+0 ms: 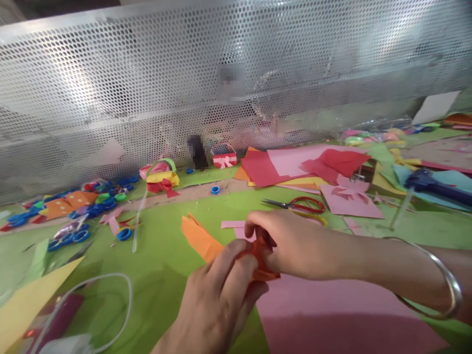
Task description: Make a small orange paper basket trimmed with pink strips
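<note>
Both hands meet over the near middle of the green table, around a folded orange paper piece. My left hand has its fingers wrapped over the near side of this piece. From the right, my right hand pinches its upper part, hiding much of the fold. A lighter orange paper strip sticks out beyond my left fingers; whether it joins the held piece I cannot tell. A large pink sheet lies under and right of the hands. Just behind my right hand are scissors with red and yellow handles.
Small paper baskets stand near a perforated metal panel. Red and pink sheets are stacked at the back. A blue glue gun lies right; a white cable loops at left. Blue rings and paper scraps lie farther left.
</note>
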Demonstrator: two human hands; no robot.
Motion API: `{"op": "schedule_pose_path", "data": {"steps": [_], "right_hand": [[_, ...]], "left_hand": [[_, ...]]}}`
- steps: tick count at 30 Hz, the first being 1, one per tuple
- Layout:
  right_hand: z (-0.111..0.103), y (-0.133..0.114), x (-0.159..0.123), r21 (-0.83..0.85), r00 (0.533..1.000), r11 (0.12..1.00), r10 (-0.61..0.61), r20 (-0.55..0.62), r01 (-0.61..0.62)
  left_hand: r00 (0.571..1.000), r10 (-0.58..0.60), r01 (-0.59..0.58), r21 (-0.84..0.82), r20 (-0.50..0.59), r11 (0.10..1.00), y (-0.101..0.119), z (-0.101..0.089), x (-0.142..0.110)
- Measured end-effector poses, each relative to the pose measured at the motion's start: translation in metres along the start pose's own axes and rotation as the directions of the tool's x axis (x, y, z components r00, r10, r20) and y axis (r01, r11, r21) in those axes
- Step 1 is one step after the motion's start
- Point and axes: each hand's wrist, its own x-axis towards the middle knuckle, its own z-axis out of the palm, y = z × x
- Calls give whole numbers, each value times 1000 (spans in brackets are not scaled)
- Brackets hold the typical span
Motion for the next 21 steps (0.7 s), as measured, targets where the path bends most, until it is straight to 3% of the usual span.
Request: {"op": "schedule_pose_path", "data": {"steps": [5,9,14,16,19,21], "right_hand": [[13,1,-9,-1,975,991,-134,-178,136],[24,-1,-17,199,945,951,-178,-275,237],[24,4,-24,361,931,879,-204,-304,311],[18,15,-27,412,932,868,-136,-336,275],[13,42,-34,476,923,871,75,-377,124],[17,60,-35,619,952,786,197,-233,-11]], "left_hand": [[999,38,-37,98,-5,994,2,-5,1],[995,-21,31,110,-96,993,3,-9,1],[983,10,8,95,-185,995,5,-10,4],[980,-4,17,63,-197,998,3,-10,5],[965,-46,61,49,-257,997,0,-13,5],[947,-59,78,46,-315,996,-2,-16,5]]}}
